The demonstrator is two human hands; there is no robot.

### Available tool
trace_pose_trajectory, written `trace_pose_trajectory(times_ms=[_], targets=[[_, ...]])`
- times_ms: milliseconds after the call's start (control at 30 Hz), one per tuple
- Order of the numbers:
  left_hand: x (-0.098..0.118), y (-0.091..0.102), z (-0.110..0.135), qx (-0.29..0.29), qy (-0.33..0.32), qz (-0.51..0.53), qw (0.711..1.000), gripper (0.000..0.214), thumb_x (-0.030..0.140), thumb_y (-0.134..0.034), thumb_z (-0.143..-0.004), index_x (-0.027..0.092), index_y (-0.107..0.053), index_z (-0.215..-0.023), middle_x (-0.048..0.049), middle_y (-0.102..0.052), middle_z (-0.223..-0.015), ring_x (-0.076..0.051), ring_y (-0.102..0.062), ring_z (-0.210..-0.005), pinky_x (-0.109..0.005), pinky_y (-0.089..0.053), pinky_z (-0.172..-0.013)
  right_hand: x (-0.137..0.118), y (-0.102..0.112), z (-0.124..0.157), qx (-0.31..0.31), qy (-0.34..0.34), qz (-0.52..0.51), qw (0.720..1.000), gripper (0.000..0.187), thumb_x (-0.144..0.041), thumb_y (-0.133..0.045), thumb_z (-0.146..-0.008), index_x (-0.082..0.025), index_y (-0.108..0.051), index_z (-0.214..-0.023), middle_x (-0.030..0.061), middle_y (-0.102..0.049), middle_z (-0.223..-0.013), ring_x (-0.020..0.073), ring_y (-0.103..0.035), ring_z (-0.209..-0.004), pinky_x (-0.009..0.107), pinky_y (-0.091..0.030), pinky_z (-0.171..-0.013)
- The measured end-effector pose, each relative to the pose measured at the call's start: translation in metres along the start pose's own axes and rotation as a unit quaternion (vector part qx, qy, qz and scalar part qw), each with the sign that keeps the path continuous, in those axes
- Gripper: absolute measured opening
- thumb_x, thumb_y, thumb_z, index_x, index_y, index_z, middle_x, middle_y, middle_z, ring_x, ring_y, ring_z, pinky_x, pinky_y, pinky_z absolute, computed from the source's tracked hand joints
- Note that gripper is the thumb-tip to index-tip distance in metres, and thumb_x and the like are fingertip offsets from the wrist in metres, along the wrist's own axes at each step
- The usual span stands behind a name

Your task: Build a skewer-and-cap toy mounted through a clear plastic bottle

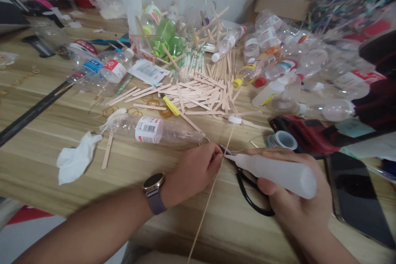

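My left hand (198, 169), with a watch on its wrist, is closed in a pinch at a thin wooden skewer (206, 204). The skewer slants from near a white bottle cap (234, 120) down to the bottom edge. In my right hand (305, 210) is a white squeeze bottle (278, 173), tilted so that its narrow nozzle meets the skewer beside my left fingertips. Black-handled scissors (247, 198) lie under the squeeze bottle, partly hidden by it. Beyond my left hand, a clear plastic bottle (173, 131) rests on its side, with white material at its left end.
Flat wooden sticks (201, 95) lie piled behind the bottle, with a yellow-handled tool (170, 105). Plastic bottles (312, 64) crowd the back right. A red-and-black power tool (306, 134), a spool (281, 140) and a phone (359, 194) are at right. Crumpled tissue (77, 159) lies left.
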State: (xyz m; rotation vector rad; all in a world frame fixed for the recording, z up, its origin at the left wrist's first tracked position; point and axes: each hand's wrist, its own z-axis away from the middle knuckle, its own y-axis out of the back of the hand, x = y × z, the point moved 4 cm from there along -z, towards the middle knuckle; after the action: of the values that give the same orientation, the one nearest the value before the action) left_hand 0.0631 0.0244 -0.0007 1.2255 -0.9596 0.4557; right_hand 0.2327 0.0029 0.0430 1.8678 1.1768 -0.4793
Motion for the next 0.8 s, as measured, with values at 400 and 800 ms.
trace_pose_trajectory(times_ms=[400,800], targets=[[-0.0006,0.0005,0.0003,0.000,-0.009,-0.004,1.000,0.020,0.028,-0.039,-0.096,0.018,-0.055,-0.089,-0.0020,-0.064,-0.081,-0.015,-0.058,-0.072,-0.027,-0.039,-0.064,-0.0022,-0.0016,-0.0012,-0.015,0.002,0.005,1.000,0.030,-0.044,-0.072,-0.077,-0.031,-0.060,-0.102,0.0049,-0.076,-0.093,0.0296,-0.071,-0.086,0.045,-0.057,-0.071],[0.0005,0.0008,0.0008,-0.001,-0.002,-0.007,1.000,0.021,0.029,-0.039,-0.096,0.018,-0.056,-0.089,-0.0026,-0.065,-0.082,-0.016,-0.058,-0.073,-0.027,-0.040,-0.064,0.0024,0.0001,-0.0017,-0.011,0.006,0.010,1.000,0.030,-0.036,-0.077,-0.073,-0.027,-0.062,-0.097,0.0049,-0.076,-0.090,0.0288,-0.071,-0.083,0.041,-0.057,-0.071]])
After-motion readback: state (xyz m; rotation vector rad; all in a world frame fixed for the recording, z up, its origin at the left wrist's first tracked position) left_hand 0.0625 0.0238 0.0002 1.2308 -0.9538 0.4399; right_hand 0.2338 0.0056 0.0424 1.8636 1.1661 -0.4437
